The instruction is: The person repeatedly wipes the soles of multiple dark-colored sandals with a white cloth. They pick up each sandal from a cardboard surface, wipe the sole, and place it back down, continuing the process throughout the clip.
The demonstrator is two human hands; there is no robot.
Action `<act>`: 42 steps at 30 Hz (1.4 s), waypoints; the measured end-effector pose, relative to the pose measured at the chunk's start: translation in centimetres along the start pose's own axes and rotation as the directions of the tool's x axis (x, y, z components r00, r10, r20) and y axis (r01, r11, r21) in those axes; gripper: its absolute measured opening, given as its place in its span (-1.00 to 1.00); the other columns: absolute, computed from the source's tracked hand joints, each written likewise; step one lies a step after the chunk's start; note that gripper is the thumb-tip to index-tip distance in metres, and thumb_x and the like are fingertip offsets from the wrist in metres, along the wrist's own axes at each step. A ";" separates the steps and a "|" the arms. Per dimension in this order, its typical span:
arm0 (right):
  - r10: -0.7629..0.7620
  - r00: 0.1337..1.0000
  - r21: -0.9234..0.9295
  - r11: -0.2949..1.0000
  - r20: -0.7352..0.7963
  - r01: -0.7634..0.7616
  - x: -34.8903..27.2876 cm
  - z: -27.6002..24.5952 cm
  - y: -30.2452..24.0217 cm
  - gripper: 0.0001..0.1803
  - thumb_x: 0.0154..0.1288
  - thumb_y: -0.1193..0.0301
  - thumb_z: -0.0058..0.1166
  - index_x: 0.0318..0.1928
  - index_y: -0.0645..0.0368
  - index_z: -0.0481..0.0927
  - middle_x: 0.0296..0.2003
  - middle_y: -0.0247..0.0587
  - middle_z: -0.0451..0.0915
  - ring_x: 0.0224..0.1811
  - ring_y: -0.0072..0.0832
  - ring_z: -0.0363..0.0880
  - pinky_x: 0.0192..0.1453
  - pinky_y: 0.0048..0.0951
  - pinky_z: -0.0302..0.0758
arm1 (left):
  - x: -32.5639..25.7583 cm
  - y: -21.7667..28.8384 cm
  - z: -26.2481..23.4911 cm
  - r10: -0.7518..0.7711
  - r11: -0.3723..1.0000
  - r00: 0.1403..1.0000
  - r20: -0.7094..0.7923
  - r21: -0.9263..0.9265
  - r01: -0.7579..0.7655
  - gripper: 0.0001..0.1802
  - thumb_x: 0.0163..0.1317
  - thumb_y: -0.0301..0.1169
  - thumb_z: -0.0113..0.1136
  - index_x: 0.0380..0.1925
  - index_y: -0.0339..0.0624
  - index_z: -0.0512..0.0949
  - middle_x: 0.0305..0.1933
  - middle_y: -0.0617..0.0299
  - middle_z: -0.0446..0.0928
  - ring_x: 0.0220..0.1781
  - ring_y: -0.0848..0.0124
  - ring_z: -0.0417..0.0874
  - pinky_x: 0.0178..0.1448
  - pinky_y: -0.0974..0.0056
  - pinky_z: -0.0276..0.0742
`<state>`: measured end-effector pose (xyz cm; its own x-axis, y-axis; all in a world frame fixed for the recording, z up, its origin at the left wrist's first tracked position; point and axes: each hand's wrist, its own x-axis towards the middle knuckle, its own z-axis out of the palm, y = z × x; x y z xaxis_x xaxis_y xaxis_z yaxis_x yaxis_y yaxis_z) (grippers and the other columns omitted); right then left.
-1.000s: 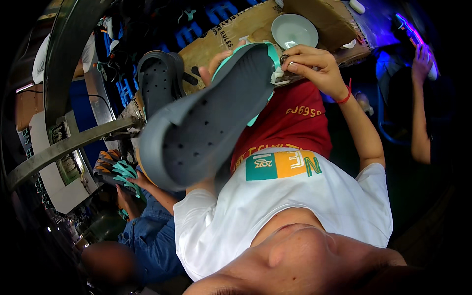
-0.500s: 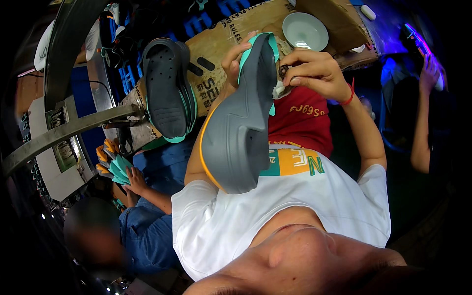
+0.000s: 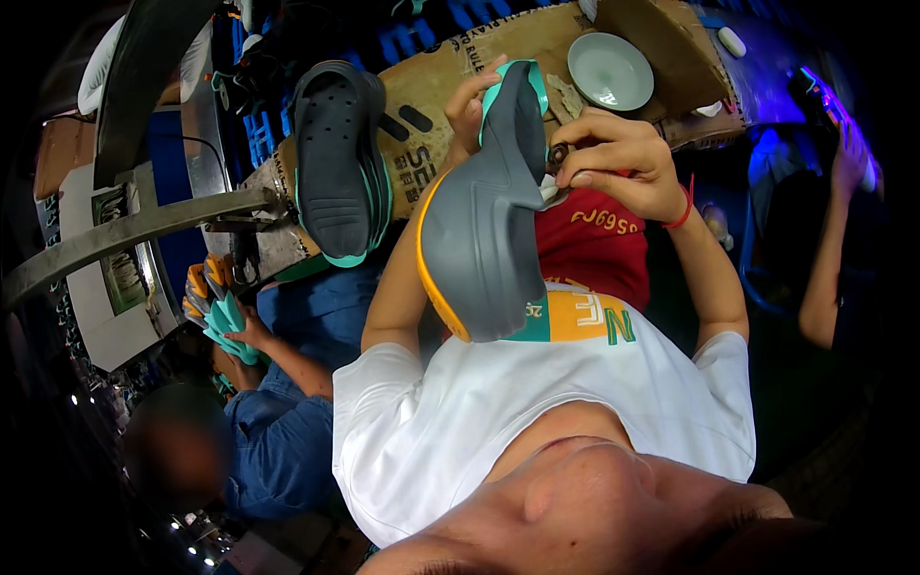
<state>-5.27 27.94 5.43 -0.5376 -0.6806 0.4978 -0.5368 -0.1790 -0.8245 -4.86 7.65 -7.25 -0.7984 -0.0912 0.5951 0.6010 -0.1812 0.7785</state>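
Observation:
A thick grey clog-like shoe (image 3: 484,249), with an orange edge and a turquoise lining, is tilted up in front of my chest. My left hand (image 3: 468,115) is closed round its upper end, by the turquoise part, with some fingers hidden behind it. At the shoe's right side my right hand (image 3: 618,161) pinches a small dark ring-like piece (image 3: 559,151). A scrap of white material (image 3: 549,188) shows just below those fingers; whether they hold it too is unclear.
Stacked dark clogs (image 3: 335,163) lie on the cardboard-covered bench (image 3: 422,177) to the left. A pale round dish (image 3: 610,72) stands beyond my right hand. A metal bar (image 3: 153,230) crosses at left. A co-worker's hand (image 3: 251,331) holds turquoise pieces; another person's arm (image 3: 832,240) is at right.
The shoe's heavy lower end has swung up and a little right. My right hand has shifted slightly down and right, still pinching the small dark piece.

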 end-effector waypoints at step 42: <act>0.319 0.817 0.228 0.945 -0.481 -0.235 -6.0 -0.4 0.6 -0.84 0.33 0.53 0.01 -0.32 0.39 0.60 -0.19 -0.29 0.58 -0.34 -0.72 0.34 -0.26 -0.68 0.25 | 29.0 25.3 -18.7 -0.036 0.539 0.992 -0.117 0.834 0.118 -0.09 -0.18 -0.08 0.56 0.07 -0.56 0.44 -0.20 0.12 0.64 -0.19 0.52 0.61 -0.02 0.46 0.49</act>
<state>-2.62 32.19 2.00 -0.9231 -0.2713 0.2726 -0.2325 -0.1711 -0.9574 -13.48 -17.86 25.92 -0.8185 -0.1988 0.5389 0.2602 0.7081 0.6564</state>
